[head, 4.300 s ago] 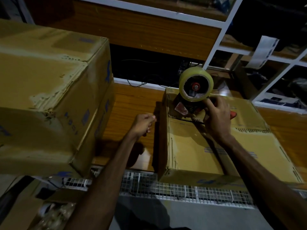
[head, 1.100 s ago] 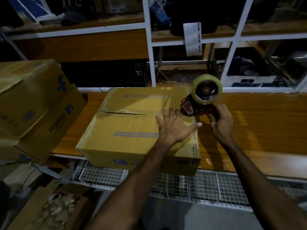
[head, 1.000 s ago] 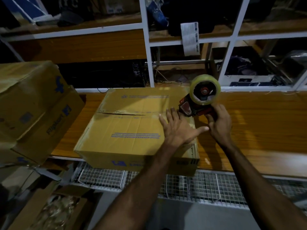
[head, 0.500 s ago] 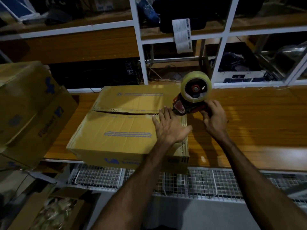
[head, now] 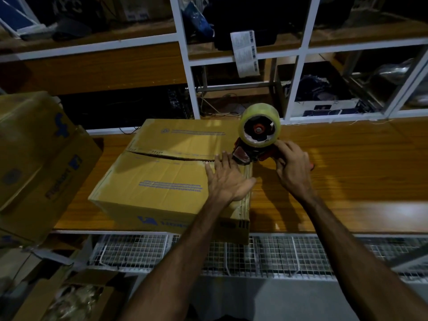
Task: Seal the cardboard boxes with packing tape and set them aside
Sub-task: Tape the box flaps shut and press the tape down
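Box [head: 162, 172] under flat left hand [head: 228, 179] — right hand [head: 293, 167] grips tape dispenser [head: 257, 137] beside it.

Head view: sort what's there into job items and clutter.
Job: cardboard box with untaped seam, tape dispenser in right hand, left hand flat on box.
Lying about: stacked boxes, hanging label, wire baskets, open carton.

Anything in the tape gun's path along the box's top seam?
Only the left hand, pressed flat on the box at the seam's right end, just in front of the tape gun held by the right hand. The rest of the seam looks unobstructed.
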`<action>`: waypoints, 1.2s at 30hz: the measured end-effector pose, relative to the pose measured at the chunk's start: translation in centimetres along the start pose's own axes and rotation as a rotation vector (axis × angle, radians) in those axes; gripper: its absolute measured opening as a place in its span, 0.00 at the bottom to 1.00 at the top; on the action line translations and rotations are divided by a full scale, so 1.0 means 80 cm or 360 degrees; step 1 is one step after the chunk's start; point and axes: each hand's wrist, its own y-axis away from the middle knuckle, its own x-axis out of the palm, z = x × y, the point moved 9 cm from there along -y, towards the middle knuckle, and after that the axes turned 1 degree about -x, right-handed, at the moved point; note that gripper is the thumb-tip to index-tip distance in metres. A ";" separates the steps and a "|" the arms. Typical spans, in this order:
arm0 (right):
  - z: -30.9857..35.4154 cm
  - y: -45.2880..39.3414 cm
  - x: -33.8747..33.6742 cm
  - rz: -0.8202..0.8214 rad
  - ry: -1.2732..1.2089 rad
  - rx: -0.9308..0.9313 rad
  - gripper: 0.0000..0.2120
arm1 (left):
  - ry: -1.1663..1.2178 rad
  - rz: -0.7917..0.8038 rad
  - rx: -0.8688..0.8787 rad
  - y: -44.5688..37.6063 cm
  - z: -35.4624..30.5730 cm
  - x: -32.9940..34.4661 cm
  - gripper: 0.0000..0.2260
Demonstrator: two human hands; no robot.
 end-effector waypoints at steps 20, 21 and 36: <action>-0.011 0.053 -0.033 0.0090 0.0566 -0.0105 0.31 | -0.0043 -0.0012 0.0044 -0.019 0.069 -0.015 0.49; -0.005 0.053 -0.028 0.0111 0.0595 -0.0099 0.31 | -0.0043 -0.0012 0.0045 -0.018 0.068 -0.015 0.49; 0.011 0.047 0.027 0.0212 0.0778 0.0099 0.29 | -0.0058 -0.0012 0.0031 -0.015 0.066 -0.017 0.49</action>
